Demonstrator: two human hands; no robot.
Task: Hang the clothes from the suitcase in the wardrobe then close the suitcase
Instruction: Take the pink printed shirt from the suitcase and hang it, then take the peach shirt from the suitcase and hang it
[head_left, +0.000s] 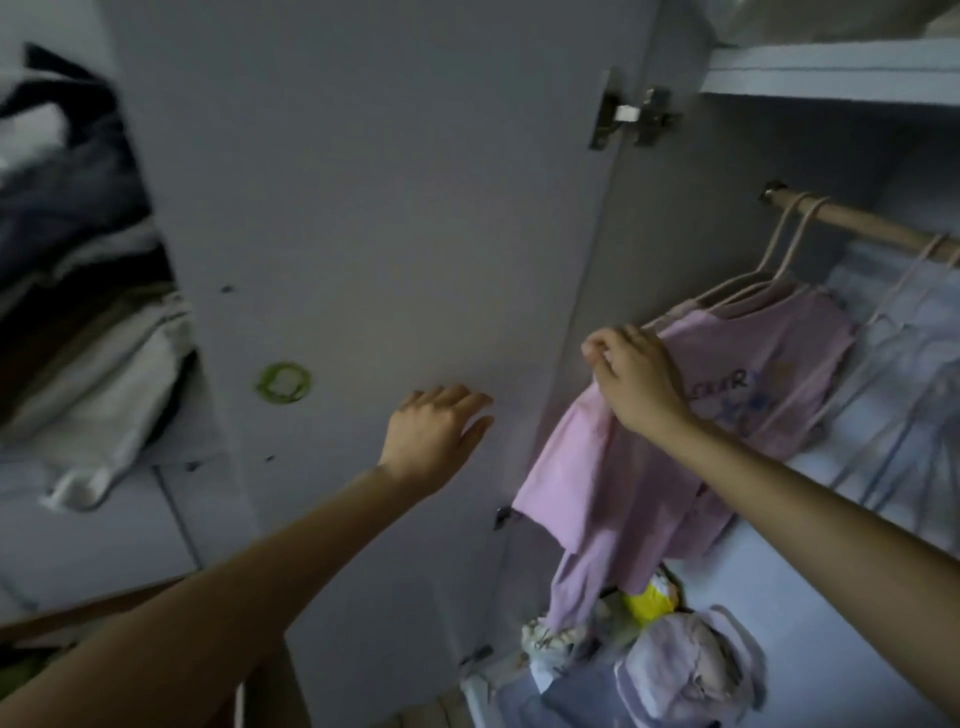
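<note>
- Right hand (631, 376) raised inside the wardrobe (810, 73), fingers (597, 345) pinching the shoulder of a pink top (613, 483) near the end of its hanger (748, 291).
- Pink top hung on the rail (857, 221), sleeve drooping past the door edge; blurred printed lettering on the chest.
- Two pale hangers hooked side by side at the rail's left end, a third farther right.
- Light blue garment (893, 384) hung just right of the pink top, touching it.
- Left hand (439, 434) spread flat, fingers released, at the inner face of the open door (363, 208); contact with the panel impossible to confirm.
- Metal hinge (634, 111) at the door's top edge, a smaller one lower down.
- Green ring sticker (283, 382) on the door, left of the left hand.
- Wardrobe floor holding a heap: lilac bag (691, 670), yellow item (649, 603), floral cloth (550, 636), all touching.
- Upper shelf (831, 67) above the rail; contents too cropped to name.
- Left of the door, a stack of dark and white folded cloth (78, 291) on a pale surface, blurred.
- Suitcase out of view.
</note>
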